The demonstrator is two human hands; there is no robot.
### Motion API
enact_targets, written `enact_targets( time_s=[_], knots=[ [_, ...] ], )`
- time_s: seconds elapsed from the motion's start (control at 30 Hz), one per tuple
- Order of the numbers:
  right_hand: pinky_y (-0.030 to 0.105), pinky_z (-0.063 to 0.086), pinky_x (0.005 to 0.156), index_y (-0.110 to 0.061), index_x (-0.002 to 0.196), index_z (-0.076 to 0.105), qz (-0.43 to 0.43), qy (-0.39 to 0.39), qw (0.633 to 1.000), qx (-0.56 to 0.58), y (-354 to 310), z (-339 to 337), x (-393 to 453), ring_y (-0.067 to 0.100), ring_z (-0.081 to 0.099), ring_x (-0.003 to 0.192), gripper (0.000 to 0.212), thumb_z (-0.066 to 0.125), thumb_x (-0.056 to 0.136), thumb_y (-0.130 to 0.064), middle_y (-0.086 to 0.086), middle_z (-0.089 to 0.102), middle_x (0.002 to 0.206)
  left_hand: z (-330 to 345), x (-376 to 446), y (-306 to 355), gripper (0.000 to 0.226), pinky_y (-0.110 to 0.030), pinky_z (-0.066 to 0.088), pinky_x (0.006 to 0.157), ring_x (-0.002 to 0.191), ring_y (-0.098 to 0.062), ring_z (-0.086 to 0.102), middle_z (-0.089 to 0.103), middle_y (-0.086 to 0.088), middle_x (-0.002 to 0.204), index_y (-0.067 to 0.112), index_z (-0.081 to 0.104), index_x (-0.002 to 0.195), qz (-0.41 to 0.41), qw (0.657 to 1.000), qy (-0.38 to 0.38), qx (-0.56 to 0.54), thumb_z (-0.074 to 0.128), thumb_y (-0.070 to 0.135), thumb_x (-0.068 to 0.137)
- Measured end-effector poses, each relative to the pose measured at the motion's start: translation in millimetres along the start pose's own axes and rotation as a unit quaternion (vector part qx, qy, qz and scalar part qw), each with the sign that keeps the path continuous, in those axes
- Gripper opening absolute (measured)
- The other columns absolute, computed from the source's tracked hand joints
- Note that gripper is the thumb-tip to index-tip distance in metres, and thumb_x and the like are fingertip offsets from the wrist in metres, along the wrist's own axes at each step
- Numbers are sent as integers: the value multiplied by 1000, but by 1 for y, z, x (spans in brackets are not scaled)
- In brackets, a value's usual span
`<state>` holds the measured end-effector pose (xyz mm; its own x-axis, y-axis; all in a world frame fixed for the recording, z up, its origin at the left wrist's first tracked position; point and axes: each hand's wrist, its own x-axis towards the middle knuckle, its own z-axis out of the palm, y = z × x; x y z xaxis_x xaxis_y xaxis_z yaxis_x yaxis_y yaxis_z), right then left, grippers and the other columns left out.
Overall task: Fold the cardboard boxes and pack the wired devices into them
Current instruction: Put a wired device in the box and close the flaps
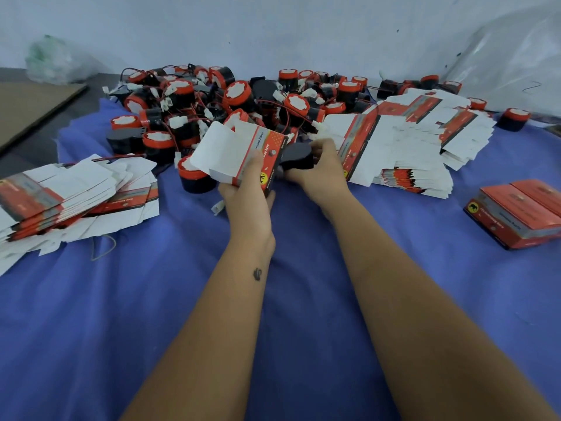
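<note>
My left hand [249,189] grips a folded red and white cardboard box [243,153], its white flaps standing open toward the upper left. My right hand [318,165] holds a black wired device [299,155] at the box's right end; how far the device sits inside the box I cannot tell. Behind my hands lies a big pile of black and red wired devices [230,104] with white connectors and red wires.
Flat unfolded boxes lie in stacks at the left [69,192] and the right [416,141] on the blue cloth [182,299]. Packed red boxes [519,211] sit at the right edge. A brown cardboard sheet [27,107] and a plastic bag [54,59] lie at the far left.
</note>
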<state>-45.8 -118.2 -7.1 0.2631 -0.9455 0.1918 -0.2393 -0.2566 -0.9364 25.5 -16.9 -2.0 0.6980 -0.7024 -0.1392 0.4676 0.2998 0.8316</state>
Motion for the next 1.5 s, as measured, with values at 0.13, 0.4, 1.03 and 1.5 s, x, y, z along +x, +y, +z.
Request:
enact_targets(
  time_s=[0.13, 0.4, 1.03, 1.5],
  knots=[
    [14, 48, 67, -23, 110, 47, 39, 35, 981, 185, -9, -11, -21, 11, 59, 85, 45, 76, 79, -9, -1, 59, 100, -2, -2, 5, 48, -40, 55, 94, 116, -22, 64, 63, -3, 129, 25, 44, 141, -10, 999, -22, -29, 54, 42, 98],
    [29, 56, 89, -14, 134, 44, -24, 248, 876, 412, -30, -62, -44, 16, 64, 105, 51, 69, 90, -14, 7, 59, 124, -4, -7, 11, 47, -26, 57, 69, 87, -14, 68, 65, -3, 117, 17, 43, 137, 62, 997, -41, 4, 59, 34, 97],
    [22, 35, 91, -15, 122, 65, -329, 56, 913, -234, -18, -32, -71, 27, 44, 108, 61, 54, 65, 3, 10, 50, 122, -9, -5, -5, 48, -31, 54, 82, 98, -11, 63, 63, 12, 103, 25, 53, 121, 148, 891, -133, 408, 78, 20, 80],
    [31, 34, 91, -12, 89, 72, -224, 61, 953, -194, -11, -30, -72, 12, 52, 97, 25, 51, 81, -22, -3, 54, 104, -9, -3, -6, 50, -41, 55, 93, 106, -15, 62, 64, 10, 113, 37, 49, 119, 119, 902, -167, 379, 75, 17, 81]
  ],
)
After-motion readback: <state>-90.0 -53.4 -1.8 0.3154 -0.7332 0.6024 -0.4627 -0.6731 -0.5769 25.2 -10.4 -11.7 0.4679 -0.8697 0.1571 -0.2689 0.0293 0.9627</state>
